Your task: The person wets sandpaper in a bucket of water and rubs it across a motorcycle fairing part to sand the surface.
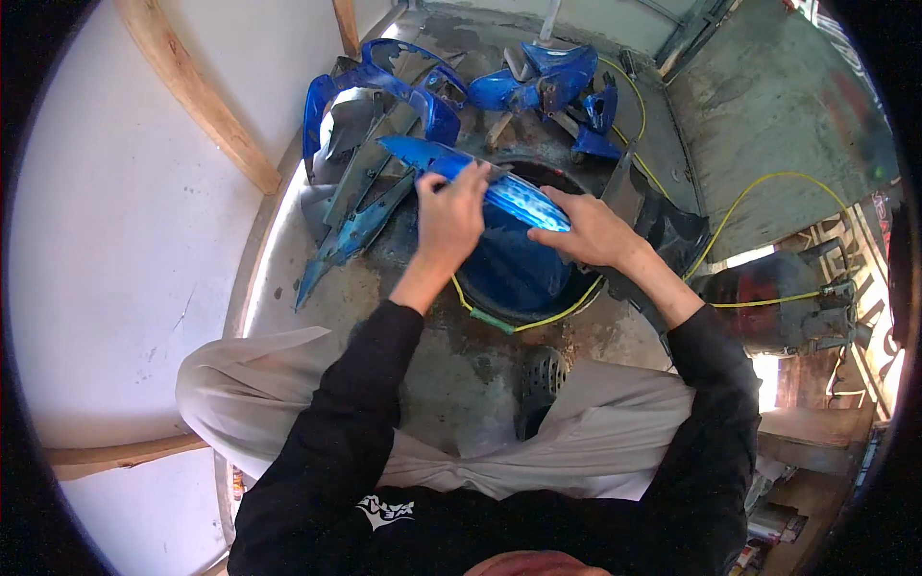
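Stained concrete floor [461, 374] is seen from above, bounded on the left by a pale wall [115, 240] with wooden battens [197, 96]. Over a dark blue tub [514, 274] a long, glossy blue panel [499, 187] is held slantwise, its upper end to the left, its lower end to the right. The right hand [588, 230] is closed on the panel's lower right end, thumb on top, so the panel runs up and left out of that grip. The left hand [449, 216] is laid on the panel's middle with fingers curled; whether something is pinched under them cannot be told. A yellow hose [562, 312] is looped round the tub's rim and carried off right, past a dark reddish machine [788, 298]. Behind the tub, more blue fairing parts [384, 86] are piled on the floor, with a grey-blue side piece [351, 230] lying at left. Pale trousers and a black sandal [543, 379] are seen below.
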Tool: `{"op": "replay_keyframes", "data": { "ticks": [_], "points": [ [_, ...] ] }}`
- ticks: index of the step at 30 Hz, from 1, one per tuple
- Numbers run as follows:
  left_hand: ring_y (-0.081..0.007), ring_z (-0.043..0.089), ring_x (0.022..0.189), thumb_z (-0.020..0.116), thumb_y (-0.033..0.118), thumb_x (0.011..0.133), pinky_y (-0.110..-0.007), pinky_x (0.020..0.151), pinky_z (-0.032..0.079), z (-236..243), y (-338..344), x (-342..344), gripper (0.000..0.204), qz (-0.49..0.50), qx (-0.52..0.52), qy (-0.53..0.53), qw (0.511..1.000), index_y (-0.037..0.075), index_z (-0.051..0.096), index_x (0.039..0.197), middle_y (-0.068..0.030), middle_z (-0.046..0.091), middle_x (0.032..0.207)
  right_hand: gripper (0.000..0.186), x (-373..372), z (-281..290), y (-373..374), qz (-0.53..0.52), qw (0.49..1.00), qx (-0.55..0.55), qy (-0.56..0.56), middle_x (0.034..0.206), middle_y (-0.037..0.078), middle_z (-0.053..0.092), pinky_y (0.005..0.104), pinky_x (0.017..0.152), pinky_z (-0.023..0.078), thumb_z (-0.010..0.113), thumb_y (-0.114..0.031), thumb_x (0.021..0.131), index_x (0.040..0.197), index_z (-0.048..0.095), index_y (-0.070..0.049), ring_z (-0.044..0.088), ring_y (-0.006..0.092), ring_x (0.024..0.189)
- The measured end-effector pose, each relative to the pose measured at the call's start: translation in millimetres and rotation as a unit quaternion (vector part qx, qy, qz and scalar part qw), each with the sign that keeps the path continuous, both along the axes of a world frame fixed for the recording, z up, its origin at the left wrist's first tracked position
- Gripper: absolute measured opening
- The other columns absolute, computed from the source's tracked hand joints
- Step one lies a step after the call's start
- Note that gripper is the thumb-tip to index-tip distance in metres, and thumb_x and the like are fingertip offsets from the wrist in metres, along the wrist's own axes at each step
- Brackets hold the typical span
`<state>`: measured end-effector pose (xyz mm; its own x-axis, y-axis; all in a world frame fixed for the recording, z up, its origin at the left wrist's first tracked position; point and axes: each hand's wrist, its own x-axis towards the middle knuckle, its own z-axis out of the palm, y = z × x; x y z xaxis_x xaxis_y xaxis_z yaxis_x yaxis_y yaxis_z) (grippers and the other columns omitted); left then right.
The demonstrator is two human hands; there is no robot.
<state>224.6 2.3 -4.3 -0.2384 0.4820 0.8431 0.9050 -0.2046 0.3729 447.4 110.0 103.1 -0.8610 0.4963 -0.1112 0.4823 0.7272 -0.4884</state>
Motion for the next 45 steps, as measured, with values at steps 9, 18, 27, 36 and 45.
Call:
{"op": "replay_keyframes", "data": {
  "ticks": [9,18,27,36,45],
  "points": [
    [-0.0304,0.073,0.109,0.059,0.015,0.110,-0.049,0.102,0.041,-1.7,-13.1,-3.8,0.027,0.055,-0.085,-0.064,0.993,-0.001,0.074,0.125,-0.0128,0.079,0.121,0.066,3.7,2.6,1.2,0.009,1.000,0.022,0.018,0.083,0.019,0.075,0.0457,0.078,0.057,0.079,-0.044,0.098,0.145,0.062,-0.001,0.077,0.0320,0.077],
    [-0.0382,0.072,0.112,0.057,0.016,0.113,-0.047,0.108,0.042,-0.9,-22.3,-14.6,0.033,0.129,-0.132,-0.151,0.971,0.002,0.073,0.139,-0.0209,0.080,0.126,0.072,-9.8,21.1,-8.4,0.006,1.000,-0.025,-0.018,0.098,0.033,0.077,0.0551,0.088,0.058,0.078,-0.051,0.095,0.139,0.063,0.004,0.076,0.0501,0.097],
    [-0.0367,0.071,0.124,0.054,0.012,0.113,-0.051,0.114,0.038,-5.4,-17.9,-9.3,0.033,0.165,-0.099,-0.069,0.979,-0.002,0.071,0.138,-0.0206,0.076,0.135,0.075,-14.3,18.7,-12.2,0.011,1.000,0.007,-0.008,0.091,0.027,0.076,0.0488,0.084,0.057,0.080,-0.045,0.096,0.147,0.059,0.006,0.078,0.0415,0.091],
    [-0.0331,0.051,0.153,0.059,0.016,0.112,-0.055,0.115,0.028,-6.2,-18.3,2.1,0.035,0.195,-0.158,-0.079,0.965,0.006,0.070,0.143,-0.0151,0.074,0.143,0.066,-7.7,4.5,-7.9,0.032,0.998,0.042,0.018,0.088,0.025,0.075,0.0497,0.079,0.057,0.080,-0.044,0.097,0.142,0.062,0.000,0.077,0.0402,0.085],
    [-0.0353,0.050,0.152,0.058,0.022,0.113,-0.055,0.112,0.030,-18.1,-18.2,-4.4,0.037,0.189,-0.164,-0.082,0.965,0.006,0.071,0.143,-0.0165,0.070,0.145,0.063,-6.8,6.7,-8.5,0.017,1.000,0.005,-0.008,0.092,0.027,0.075,0.0507,0.081,0.056,0.079,-0.044,0.097,0.139,0.062,0.000,0.077,0.0430,0.087]
  ]
}}
